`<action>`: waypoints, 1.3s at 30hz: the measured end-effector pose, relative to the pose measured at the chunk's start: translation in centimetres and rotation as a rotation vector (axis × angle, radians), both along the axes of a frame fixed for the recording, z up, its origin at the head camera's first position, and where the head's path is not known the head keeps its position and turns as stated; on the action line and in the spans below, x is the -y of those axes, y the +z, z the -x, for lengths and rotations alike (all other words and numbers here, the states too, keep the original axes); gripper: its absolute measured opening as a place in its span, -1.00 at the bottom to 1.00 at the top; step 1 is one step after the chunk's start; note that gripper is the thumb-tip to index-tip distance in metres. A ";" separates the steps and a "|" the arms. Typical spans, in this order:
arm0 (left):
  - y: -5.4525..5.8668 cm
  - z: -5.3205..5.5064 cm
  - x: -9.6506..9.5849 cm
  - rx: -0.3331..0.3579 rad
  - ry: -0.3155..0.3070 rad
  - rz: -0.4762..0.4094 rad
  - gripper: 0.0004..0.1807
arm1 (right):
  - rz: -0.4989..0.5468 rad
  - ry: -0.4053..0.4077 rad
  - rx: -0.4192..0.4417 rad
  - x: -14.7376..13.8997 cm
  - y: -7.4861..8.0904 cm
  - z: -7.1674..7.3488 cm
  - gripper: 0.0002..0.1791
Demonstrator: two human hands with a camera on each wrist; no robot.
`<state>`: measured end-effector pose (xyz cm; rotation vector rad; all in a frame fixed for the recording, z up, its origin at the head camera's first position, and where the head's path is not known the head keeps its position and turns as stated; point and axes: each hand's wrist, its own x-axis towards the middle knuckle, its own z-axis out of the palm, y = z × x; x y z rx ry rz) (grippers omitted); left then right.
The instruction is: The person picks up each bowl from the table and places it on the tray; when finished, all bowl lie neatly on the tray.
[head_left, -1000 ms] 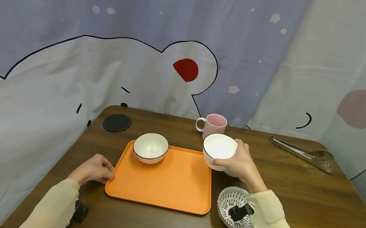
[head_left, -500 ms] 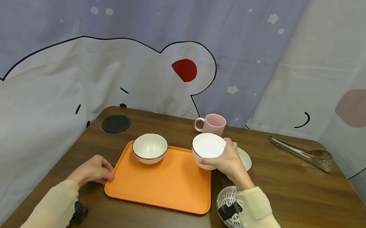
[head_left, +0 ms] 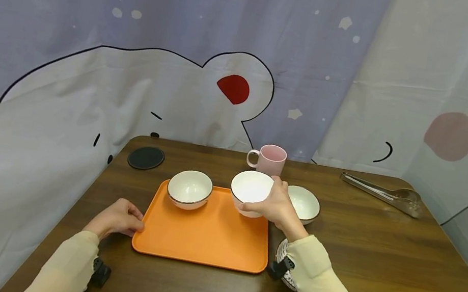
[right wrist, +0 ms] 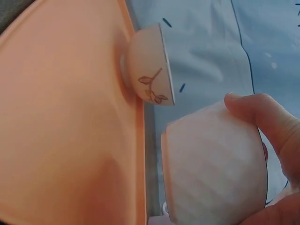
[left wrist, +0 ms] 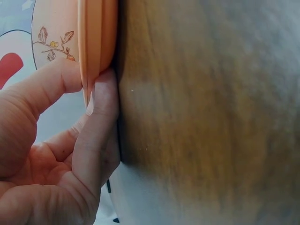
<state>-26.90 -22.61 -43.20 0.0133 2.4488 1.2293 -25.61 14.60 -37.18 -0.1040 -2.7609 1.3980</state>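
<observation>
My left hand (head_left: 119,217) pinches the left rim of the orange tray (head_left: 200,238); in the left wrist view the thumb lies on top and curled fingers (left wrist: 96,136) tuck under the edge. A white bowl (head_left: 190,187) with a dark rim and a leaf sprig on its side sits on the tray's far left part. My right hand (head_left: 275,204) grips a second white bowl (head_left: 250,186) by its sides, upright, over the tray's far right part. In the right wrist view this bowl (right wrist: 215,164) has diamond-textured sides, and its base appears raised off the tray.
Right of the tray stands another pale bowl (head_left: 305,204), partly behind my right hand. A patterned white bowl (head_left: 281,251) is mostly hidden by my right forearm. Along the back are a pink mug (head_left: 272,160), a black round coaster (head_left: 146,157) and metal tongs (head_left: 385,196).
My right hand has carried the held bowl leftward from the tray's right edge to over the tray, uncovering the pale bowl behind it. My left hand keeps its hold on the tray.
</observation>
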 end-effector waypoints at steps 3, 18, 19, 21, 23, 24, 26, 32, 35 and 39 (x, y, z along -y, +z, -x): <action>0.1 0.0 0.1 -0.002 0.006 0.000 -0.69 | -0.015 -0.001 0.004 0.5 -0.4 0.1 0.18; 0.1 0.1 0.6 -0.009 0.000 -0.002 -0.70 | -0.080 0.011 0.045 2.5 -1.6 0.8 0.24; 0.1 0.1 0.6 -0.009 0.000 -0.002 -0.70 | -0.081 0.010 0.044 2.6 -1.6 0.8 0.24; 0.1 0.1 0.6 -0.008 0.002 -0.002 -0.70 | -0.083 0.008 0.046 2.7 -1.7 1.0 0.24; 0.1 0.1 0.7 -0.007 0.003 -0.004 -0.70 | -0.089 0.004 0.051 2.8 -1.8 1.3 0.22; 0.1 0.0 0.7 -0.007 0.004 -0.005 -0.70 | -0.094 0.003 0.054 2.8 -1.9 1.3 0.22; 0.2 -0.2 0.6 -0.005 0.006 -0.005 -0.70 | -0.096 -0.001 0.058 2.9 -2.1 1.5 0.21; 0.1 -0.2 0.1 -0.002 0.009 -0.011 -0.69 | -0.108 -0.012 0.064 2.7 -2.6 1.6 0.20; 0.0 -0.1 0.0 -0.002 0.017 -0.007 -0.69 | -0.120 -0.002 0.084 2.4 -2.7 1.7 0.21; -0.2 0.0 0.0 -0.004 0.013 -0.002 -0.69 | -0.106 0.021 0.145 2.1 -2.8 2.0 0.22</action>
